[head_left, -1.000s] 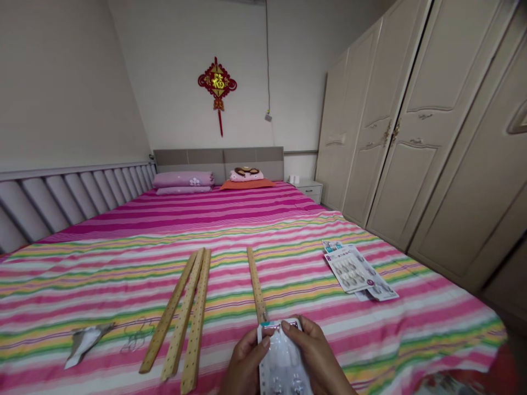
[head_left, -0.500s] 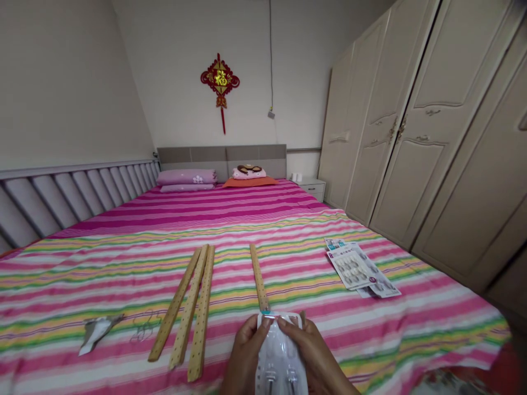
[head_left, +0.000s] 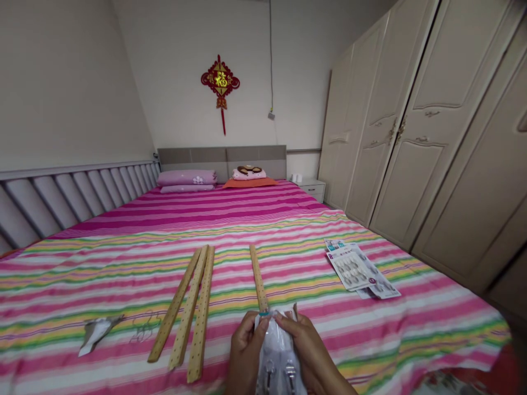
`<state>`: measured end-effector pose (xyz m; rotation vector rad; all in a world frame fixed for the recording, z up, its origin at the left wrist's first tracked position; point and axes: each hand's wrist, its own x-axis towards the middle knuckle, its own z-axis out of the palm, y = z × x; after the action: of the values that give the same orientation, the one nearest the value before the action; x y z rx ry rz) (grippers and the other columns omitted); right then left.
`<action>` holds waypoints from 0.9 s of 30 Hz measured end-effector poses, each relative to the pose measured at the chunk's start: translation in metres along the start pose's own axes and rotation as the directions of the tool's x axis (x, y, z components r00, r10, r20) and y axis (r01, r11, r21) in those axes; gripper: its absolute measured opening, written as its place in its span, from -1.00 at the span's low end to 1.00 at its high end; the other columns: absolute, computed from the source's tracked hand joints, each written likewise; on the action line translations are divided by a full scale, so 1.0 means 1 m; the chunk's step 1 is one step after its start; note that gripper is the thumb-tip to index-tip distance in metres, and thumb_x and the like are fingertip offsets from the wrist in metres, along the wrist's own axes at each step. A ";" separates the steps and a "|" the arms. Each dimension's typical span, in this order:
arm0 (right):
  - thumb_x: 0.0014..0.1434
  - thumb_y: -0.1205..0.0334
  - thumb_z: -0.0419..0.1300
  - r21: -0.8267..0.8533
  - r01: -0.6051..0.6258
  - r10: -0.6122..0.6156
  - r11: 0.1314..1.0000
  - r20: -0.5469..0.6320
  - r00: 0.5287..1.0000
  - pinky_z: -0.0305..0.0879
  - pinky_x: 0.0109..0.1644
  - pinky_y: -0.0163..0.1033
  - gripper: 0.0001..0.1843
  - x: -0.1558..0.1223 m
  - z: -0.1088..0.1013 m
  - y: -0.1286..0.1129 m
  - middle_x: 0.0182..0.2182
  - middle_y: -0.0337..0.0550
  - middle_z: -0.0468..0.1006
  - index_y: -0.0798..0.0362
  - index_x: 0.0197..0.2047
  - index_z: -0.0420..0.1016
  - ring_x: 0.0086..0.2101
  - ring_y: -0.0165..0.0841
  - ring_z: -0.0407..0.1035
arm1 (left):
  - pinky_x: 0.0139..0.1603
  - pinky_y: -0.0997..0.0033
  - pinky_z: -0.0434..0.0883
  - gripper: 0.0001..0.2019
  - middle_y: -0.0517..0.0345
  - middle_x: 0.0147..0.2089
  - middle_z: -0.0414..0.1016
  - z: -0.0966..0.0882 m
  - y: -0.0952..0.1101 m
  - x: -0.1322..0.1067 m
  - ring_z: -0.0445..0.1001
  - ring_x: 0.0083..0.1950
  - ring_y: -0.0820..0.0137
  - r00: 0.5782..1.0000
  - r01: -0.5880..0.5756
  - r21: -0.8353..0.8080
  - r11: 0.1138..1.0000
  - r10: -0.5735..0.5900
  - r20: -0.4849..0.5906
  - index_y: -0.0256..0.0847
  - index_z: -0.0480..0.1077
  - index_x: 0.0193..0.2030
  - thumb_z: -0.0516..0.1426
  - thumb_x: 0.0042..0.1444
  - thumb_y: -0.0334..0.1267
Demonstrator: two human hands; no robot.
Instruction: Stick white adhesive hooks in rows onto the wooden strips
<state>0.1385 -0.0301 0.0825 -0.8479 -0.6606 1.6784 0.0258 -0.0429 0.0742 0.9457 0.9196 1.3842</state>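
Note:
My left hand (head_left: 246,348) grips the left side of a clear plastic blister pack (head_left: 276,351), thumb at its upper edge. Closed on the upper right of the same pack is my right hand (head_left: 302,345). Metal hooks (head_left: 269,370) show through the lower part of the plastic. A bit of card or backing (head_left: 295,310) sticks up beside the right hand's fingers. Just beyond the pack a perforated wooden strip (head_left: 258,277) lies on the striped sheet, its near end partly hidden. Fingers behind the pack are out of sight.
Several flat hook packs (head_left: 353,269) lie overlapping on the right of the bed. Three more perforated wooden strips (head_left: 185,312) rest to the left, with a tangle of thin cord (head_left: 145,326) and a torn wrapper (head_left: 99,332). A wardrobe (head_left: 424,181) stands along the right side.
The pack's top edge has bent and shifted under my thumbs, and its hooks show higher up. A piece of backing now stands out farther by my right hand. The wooden strips lie still.

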 end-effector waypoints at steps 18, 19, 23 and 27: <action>-0.21 0.14 0.41 -0.082 0.016 -0.022 0.996 -0.073 0.997 0.18 -0.52 -0.34 -0.72 0.002 -0.004 -0.001 -0.70 -0.25 0.44 0.18 -0.56 0.48 -0.65 -0.41 0.32 | -0.11 0.40 0.30 -0.91 0.14 -0.32 0.42 -0.014 0.010 0.022 0.40 -0.19 0.34 0.963 -0.200 0.241 0.950 0.146 0.224 -0.20 0.52 -0.37 0.22 -0.03 -0.27; -0.21 0.14 0.41 -0.073 0.013 -0.018 0.997 -0.068 0.998 0.19 -0.51 -0.34 -0.72 0.003 -0.004 0.000 -0.69 -0.25 0.44 0.19 -0.55 0.48 -0.64 -0.42 0.31 | -0.09 0.39 0.30 -0.92 0.15 -0.31 0.41 -0.013 0.011 0.022 0.39 -0.17 0.34 0.957 -0.240 0.243 0.940 0.188 0.219 -0.18 0.52 -0.37 0.20 -0.02 -0.27; -0.24 0.11 0.41 -0.048 0.025 -0.027 0.999 -0.044 0.999 0.23 -0.44 -0.32 -0.67 0.005 -0.001 0.000 -0.64 -0.21 0.47 0.20 -0.51 0.50 -0.61 -0.43 0.32 | -0.06 0.38 0.31 -0.93 0.17 -0.27 0.42 -0.012 0.004 0.019 0.40 -0.14 0.34 0.955 -0.273 0.212 0.938 0.237 0.180 -0.14 0.48 -0.34 0.16 0.03 -0.27; -0.31 0.11 0.44 -0.015 -0.026 0.025 1.000 -0.067 0.997 0.22 -0.44 -0.33 -0.65 0.005 0.001 0.002 -0.63 -0.21 0.47 0.20 -0.54 0.49 -0.58 -0.41 0.34 | -0.05 0.33 0.32 -0.90 0.12 -0.24 0.47 -0.016 0.000 0.012 0.41 -0.12 0.30 0.936 -0.341 0.289 0.895 0.294 0.194 -0.13 0.48 -0.31 0.13 0.07 -0.27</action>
<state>0.1358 -0.0257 0.0810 -0.9233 -0.6208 1.6624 0.0110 -0.0304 0.0688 1.4803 0.9208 1.4383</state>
